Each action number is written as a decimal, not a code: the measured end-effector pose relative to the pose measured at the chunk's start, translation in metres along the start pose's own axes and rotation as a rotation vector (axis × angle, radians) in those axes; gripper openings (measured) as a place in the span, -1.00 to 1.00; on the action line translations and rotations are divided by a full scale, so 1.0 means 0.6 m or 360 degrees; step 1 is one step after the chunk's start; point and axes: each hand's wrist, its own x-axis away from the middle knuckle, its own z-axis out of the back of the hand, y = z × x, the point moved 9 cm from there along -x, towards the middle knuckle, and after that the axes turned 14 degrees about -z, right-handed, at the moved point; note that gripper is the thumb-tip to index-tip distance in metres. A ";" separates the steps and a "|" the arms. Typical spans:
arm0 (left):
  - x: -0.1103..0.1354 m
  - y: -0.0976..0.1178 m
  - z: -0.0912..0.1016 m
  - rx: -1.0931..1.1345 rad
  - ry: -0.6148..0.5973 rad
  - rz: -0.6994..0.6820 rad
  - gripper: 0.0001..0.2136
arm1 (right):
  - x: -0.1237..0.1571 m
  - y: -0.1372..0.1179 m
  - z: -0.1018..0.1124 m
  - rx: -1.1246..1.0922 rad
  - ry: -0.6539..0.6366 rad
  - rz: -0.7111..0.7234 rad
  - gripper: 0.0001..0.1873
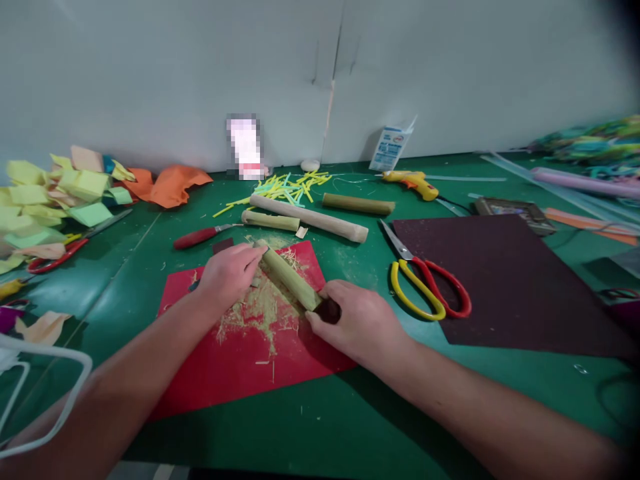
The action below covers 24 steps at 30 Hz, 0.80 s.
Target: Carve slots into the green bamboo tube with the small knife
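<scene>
A short green bamboo stick (289,276) lies slantwise over a red sheet (240,363) strewn with pale shavings (260,308). My left hand (227,275) grips the stick's far end, fingers curled round it. My right hand (356,321) is closed at the stick's near end, pinching a small dark piece (329,310) against the bamboo; I cannot make out what that piece is.
Beyond the sheet lie a red-handled knife (200,236), two more green sticks (270,220) (358,204) and a pale peeled one (310,218). Red-and-yellow scissors (425,280) rest beside a dark sheet (510,287). A yellow glue gun (411,182) sits at the back. Paper scraps (55,200) pile at left.
</scene>
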 end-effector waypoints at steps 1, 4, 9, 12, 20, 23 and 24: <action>0.000 0.007 -0.002 0.0036 -0.0022 -0.0023 -0.74 | 0.000 0.000 0.001 0.0001 0.0005 0.0001 -0.82; -0.001 0.041 -0.016 0.0161 -0.0141 -0.0177 -0.73 | 0.000 -0.002 0.004 0.0008 0.0021 0.0016 -0.82; -0.003 0.027 -0.008 -0.0015 -0.0060 -0.0078 -0.73 | -0.002 -0.004 0.007 0.0045 0.0031 0.0031 -0.83; 0.001 0.060 -0.014 -0.0032 -0.0103 -0.0199 -0.71 | -0.001 -0.005 0.006 0.0062 0.0031 0.0045 -0.83; 0.003 0.054 -0.010 -0.0023 -0.0053 -0.0167 -0.71 | 0.002 -0.003 0.004 0.0072 0.0029 0.0046 -0.82; 0.002 0.066 -0.015 0.0008 -0.0087 -0.0213 -0.71 | 0.002 -0.004 0.003 0.0067 0.0025 0.0058 -0.82; 0.004 0.083 -0.023 0.0060 -0.0169 -0.0300 -0.71 | 0.002 -0.005 0.002 0.0065 0.0027 0.0070 -0.83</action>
